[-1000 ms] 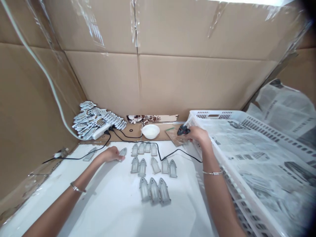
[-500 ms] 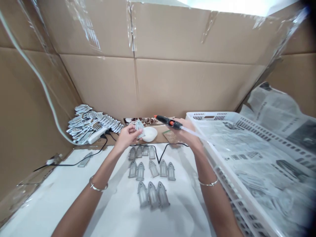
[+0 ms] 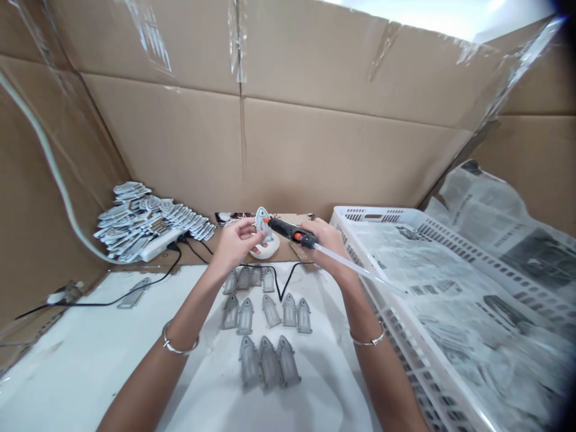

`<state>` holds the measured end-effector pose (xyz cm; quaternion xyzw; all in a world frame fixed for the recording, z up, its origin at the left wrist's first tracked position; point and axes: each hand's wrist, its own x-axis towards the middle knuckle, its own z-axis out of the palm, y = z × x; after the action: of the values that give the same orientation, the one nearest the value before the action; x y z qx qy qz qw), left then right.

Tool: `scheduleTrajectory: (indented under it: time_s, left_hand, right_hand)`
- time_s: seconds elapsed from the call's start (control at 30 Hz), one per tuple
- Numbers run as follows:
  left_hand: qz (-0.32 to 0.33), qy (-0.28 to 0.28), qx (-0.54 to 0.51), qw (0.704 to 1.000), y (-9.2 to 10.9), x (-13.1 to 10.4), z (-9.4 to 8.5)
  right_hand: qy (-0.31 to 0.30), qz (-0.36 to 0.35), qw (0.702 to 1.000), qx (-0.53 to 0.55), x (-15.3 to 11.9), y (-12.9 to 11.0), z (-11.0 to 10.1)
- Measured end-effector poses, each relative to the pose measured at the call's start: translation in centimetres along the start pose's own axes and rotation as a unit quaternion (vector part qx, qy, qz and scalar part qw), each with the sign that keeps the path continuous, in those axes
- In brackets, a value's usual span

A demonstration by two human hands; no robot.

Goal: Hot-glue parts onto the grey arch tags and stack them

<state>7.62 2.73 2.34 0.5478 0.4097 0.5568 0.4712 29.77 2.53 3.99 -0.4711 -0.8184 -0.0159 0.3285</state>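
Note:
My left hand [image 3: 237,241] pinches a small grey arched piece [image 3: 261,221], held upright above a white bowl [image 3: 265,248]. A black glue gun [image 3: 290,231] with an orange tip is gripped in my right hand [image 3: 324,240]. Its tip points left and meets or nearly meets the face of the piece; actual contact cannot be made out. A long clear glue stick [image 3: 355,268] sticks out of the gun's rear. Several similar grey pieces [image 3: 270,363] lie in rows on the white table surface [image 3: 198,384] between my forearms.
A heap of white and grey pieces [image 3: 144,222] is at the back left, beside a white power strip [image 3: 161,245]. Black cable [image 3: 281,294] runs over the table. At right stands a white plastic basket [image 3: 382,214] lined with newspaper. Cardboard walls [image 3: 315,150] surround the back and left.
The glue gun in my right hand has come left to the grey piece, which my left hand now holds more upright. The camera view has shifted slightly.

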Motion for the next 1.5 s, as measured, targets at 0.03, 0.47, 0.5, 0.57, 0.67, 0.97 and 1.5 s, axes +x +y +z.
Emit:
scheduleTrajectory:
  time_s: [0.03,0.47,0.5,0.57,0.67,0.97,1.5]
  left_hand:
    - [0.003,-0.003,0.000,1.000,0.0,0.0,0.0]
    - [-0.010,0.017,0.007,1.000,-0.3,0.2,-0.1]
    - [-0.013,0.023,0.009,1.000,-0.4,0.3,-0.1]
    - [-0.015,0.033,0.022,0.999,-0.6,0.5,-0.2]
    - [-0.014,0.044,0.054,0.998,-1.0,0.8,-0.3]
    - [-0.013,0.003,0.074,0.997,-0.9,0.7,-0.4]
    - [0.019,0.023,0.047,0.998,-0.8,1.0,-1.2]
  right_hand:
    - [0.004,-0.004,1.000,-0.002,0.0,0.1,0.0]
    - [0.031,0.041,0.993,-0.102,0.2,0.9,0.0]
    - [0.012,0.077,0.990,-0.115,0.3,1.4,-0.2]
    - [-0.044,0.158,0.977,-0.137,0.2,2.6,-0.5]
    - [-0.145,0.250,0.944,-0.157,0.1,4.8,-0.1]
    - [-0.312,0.330,0.874,-0.173,-0.2,9.2,1.7]
    - [-0.007,0.026,1.000,0.001,0.3,0.2,-0.5]
